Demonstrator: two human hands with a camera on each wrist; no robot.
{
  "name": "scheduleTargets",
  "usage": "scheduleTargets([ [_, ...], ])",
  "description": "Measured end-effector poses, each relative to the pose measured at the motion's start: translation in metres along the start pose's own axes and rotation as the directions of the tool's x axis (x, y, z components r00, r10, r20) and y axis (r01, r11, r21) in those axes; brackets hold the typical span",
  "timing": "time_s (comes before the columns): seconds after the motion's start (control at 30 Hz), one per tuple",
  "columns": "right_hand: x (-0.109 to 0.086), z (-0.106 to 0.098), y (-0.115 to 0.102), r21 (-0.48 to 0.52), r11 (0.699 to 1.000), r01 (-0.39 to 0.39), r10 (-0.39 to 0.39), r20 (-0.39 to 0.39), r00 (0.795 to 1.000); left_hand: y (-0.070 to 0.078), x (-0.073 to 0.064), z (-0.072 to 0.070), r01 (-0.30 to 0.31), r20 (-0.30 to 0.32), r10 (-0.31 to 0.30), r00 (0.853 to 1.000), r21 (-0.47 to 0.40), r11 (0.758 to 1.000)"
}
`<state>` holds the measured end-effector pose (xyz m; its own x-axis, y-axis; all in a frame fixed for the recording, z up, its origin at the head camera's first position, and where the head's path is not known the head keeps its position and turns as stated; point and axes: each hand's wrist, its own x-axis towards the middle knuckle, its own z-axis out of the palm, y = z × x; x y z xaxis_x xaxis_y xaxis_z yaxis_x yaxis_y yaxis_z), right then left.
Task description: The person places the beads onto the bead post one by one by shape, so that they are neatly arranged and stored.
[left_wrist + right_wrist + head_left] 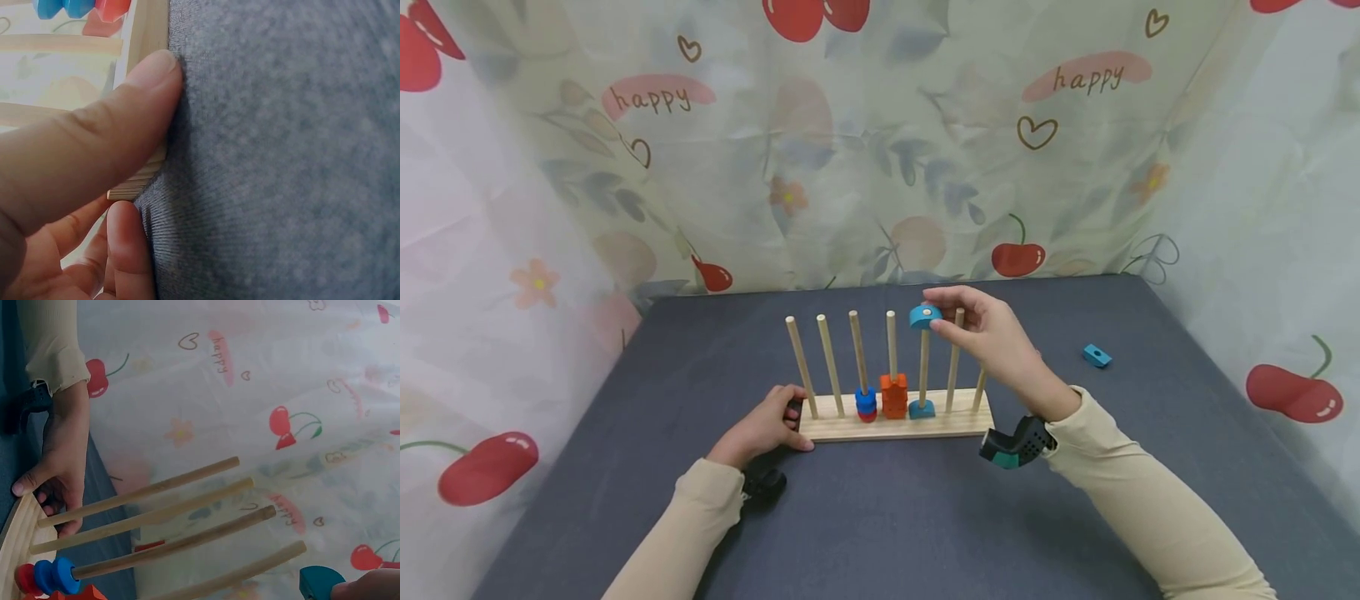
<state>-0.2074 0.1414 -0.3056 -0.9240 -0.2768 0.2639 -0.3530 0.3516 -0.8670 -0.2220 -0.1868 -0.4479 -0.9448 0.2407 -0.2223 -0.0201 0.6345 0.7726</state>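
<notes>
A wooden peg board (898, 427) with several upright pegs lies on the table. My left hand (767, 423) grips its left end; in the left wrist view the thumb (125, 119) lies along the edge, fingers around the end. My right hand (988, 329) pinches a blue half-round block (923, 317) at the top of a peg, whose tip shows in the block's hole. At that peg's foot sits another blue half-round block (921, 410). Orange blocks (893, 396) are stacked on the peg to its left. One peg further left carries blue and red beads (866, 404).
A loose blue block (1097, 356) with a hole lies on the dark tabletop (880, 517), right of the board. Bare pegs stand at both ends of the board. A patterned cloth (850, 167) hangs behind and at the sides.
</notes>
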Motion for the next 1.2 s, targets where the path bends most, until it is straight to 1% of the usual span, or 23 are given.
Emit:
scheduleTargets([
  [0.13, -0.001, 0.006, 0.006, 0.119, 0.993, 0.018, -0.015, -0.031, 0.999, -0.001, 0.000, 0.000, -0.004, -0.003, 0.004, 1.000, 0.000, 1.000],
  [0.27, -0.003, 0.012, 0.015, 0.220, 0.975, -0.002, 0.010, -0.032, 0.999, 0.000, 0.000, 0.000, 0.000, -0.002, 0.000, 1.000, 0.005, 1.000],
  [0.43, -0.008, 0.020, 0.025, 0.293, 0.956, -0.021, 0.036, -0.046, 0.998, 0.000, 0.000, 0.000, 0.004, 0.000, -0.004, 1.000, 0.006, 1.000],
  [0.53, -0.011, 0.024, 0.032, 0.312, 0.949, -0.039, 0.058, -0.054, 0.997, -0.001, 0.000, 0.000, 0.009, 0.007, -0.009, 1.000, 0.001, 1.000],
  [0.77, -0.020, 0.035, 0.057, 0.300, 0.950, -0.087, 0.104, -0.039, 0.994, -0.002, 0.000, 0.001, 0.018, 0.006, -0.018, 1.000, 0.002, 1.000],
  [1.0, -0.029, 0.048, 0.084, 0.223, 0.968, -0.111, 0.123, -0.039, 0.992, -0.001, 0.000, 0.002, 0.021, 0.002, -0.021, 1.000, 0.005, 1.000],
  [1.2, -0.035, 0.059, 0.106, 0.175, 0.972, -0.157, 0.164, -0.022, 0.986, -0.001, 0.000, 0.001, 0.013, -0.004, -0.013, 1.000, 0.015, 1.000],
])
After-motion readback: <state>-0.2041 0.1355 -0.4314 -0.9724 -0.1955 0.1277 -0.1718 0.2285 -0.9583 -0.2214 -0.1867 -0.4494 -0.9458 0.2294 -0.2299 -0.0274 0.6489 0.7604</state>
